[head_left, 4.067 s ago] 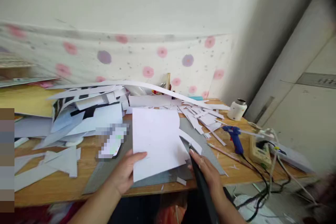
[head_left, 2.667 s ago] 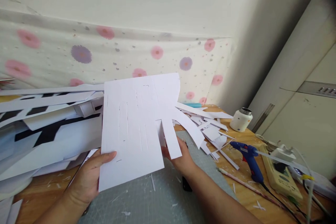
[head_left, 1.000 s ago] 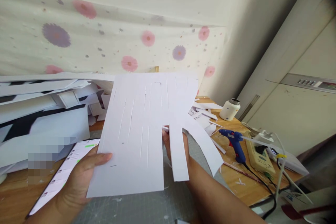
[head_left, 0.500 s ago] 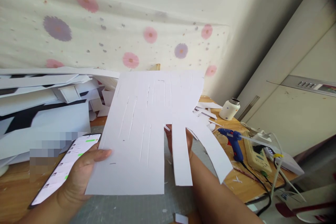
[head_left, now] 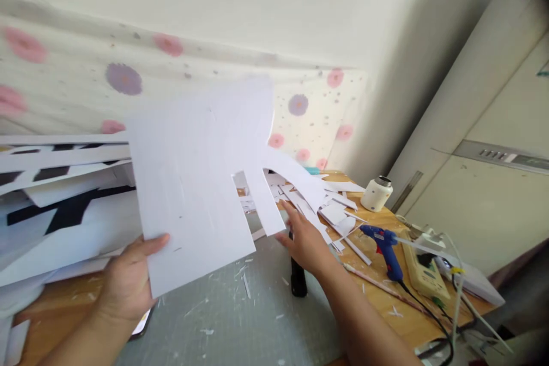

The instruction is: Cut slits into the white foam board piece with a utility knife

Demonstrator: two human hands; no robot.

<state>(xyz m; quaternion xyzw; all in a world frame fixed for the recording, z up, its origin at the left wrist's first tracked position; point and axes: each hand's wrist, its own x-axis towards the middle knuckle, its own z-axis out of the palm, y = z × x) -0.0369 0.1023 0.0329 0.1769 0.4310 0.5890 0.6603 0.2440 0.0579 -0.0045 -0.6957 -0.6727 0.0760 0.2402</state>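
Observation:
My left hand (head_left: 128, 277) pinches the lower left edge of a large white board sheet (head_left: 189, 183), thumb on the front face. The sheet is raised and tilted, with slots cut into its lower right side that leave a straight strip and a curved strip (head_left: 295, 174). Beside the end of the straight strip is my right hand (head_left: 304, 240), its fingers apart and nothing visibly held. A black object (head_left: 299, 280), perhaps a tool handle, lies partly hidden under that hand on the grey cutting mat (head_left: 223, 320).
White offcuts (head_left: 338, 217) litter the wooden table's right side. Farther right are a blue glue gun (head_left: 388, 251), a power strip (head_left: 422, 269), cables and a white bottle (head_left: 377, 193). Large white and black boards (head_left: 98, 217) are piled at left, near a partly covered phone (head_left: 140, 323).
The sheet has shifted left and turned, its slotted side swinging upward. My right hand has come out from behind it and let go. The view has shifted too.

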